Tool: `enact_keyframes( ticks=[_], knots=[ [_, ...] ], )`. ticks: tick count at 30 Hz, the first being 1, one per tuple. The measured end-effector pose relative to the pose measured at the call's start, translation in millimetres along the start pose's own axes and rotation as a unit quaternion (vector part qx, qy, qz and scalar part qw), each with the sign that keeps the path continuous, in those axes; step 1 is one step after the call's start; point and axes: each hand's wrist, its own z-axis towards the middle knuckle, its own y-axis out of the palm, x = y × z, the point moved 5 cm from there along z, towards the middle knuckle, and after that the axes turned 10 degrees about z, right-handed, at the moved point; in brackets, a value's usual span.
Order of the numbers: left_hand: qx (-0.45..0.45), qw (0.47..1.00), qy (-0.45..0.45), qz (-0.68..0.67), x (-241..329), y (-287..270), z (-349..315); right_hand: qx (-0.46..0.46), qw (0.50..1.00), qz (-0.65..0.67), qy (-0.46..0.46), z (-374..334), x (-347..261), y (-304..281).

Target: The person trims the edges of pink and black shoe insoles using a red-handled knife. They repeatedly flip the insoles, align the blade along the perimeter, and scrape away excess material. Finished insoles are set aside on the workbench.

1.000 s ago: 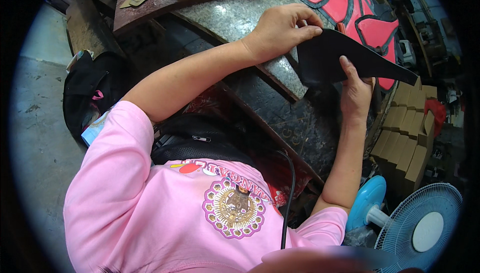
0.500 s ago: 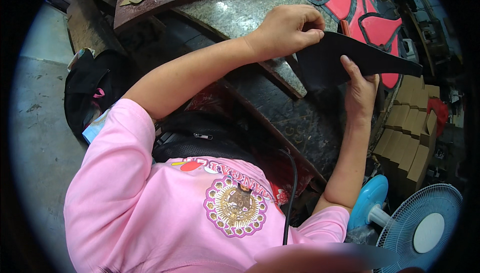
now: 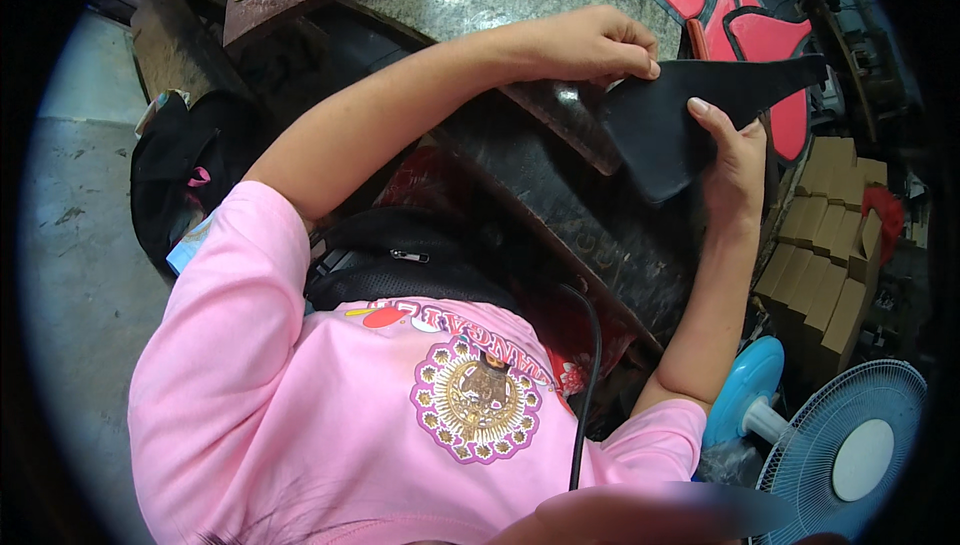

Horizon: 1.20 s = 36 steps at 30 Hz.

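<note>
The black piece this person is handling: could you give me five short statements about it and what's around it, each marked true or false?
1. The left hand pinches the edge of the black piece. True.

2. The right hand is off the black piece. False: it holds the piece too, so both hands are on it.

3. Pinkish-red pieces with dark borders lie beyond the black piece. True.

4. The fan stands at the lower left of the picture. False: it is at the lower right.

5. The person's shirt is pink. True.
</note>
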Motion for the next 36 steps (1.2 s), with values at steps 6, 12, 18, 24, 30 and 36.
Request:
enact_keyframes(
  ticks=[6, 12, 18, 24, 30, 36],
  knots=[
    [-0.024, 0.999, 0.001, -0.028, 6.1, -0.7, -2.6, 0.011, 0.999, 0.014, 0.029, 4.4, 5.9, -3.0],
    [0.015, 0.999, 0.013, 0.049, 0.8, 8.6, -0.1, -0.007, 0.999, -0.019, 0.033, 4.9, 6.2, -7.9],
    [0.06, 0.998, 0.025, 0.008, -20.1, -2.2, 16.5, 0.021, 0.992, 0.125, 0.021, 9.4, 11.6, -6.5],
    [0.099, 0.994, 0.0, -0.055, -22.8, -6.2, 14.5, -0.039, 0.998, 0.038, 0.009, 6.9, 8.0, 0.6],
    [0.035, 0.998, -0.007, -0.053, -15.5, 0.0, 11.8, 0.091, 0.948, -0.248, -0.176, 7.2, -7.6, -5.3],
    [0.082, 0.988, -0.017, -0.129, -13.0, -6.1, 1.0, -0.025, 0.652, -0.679, -0.336, -13.4, 0.2, 60.1]
  ],
)
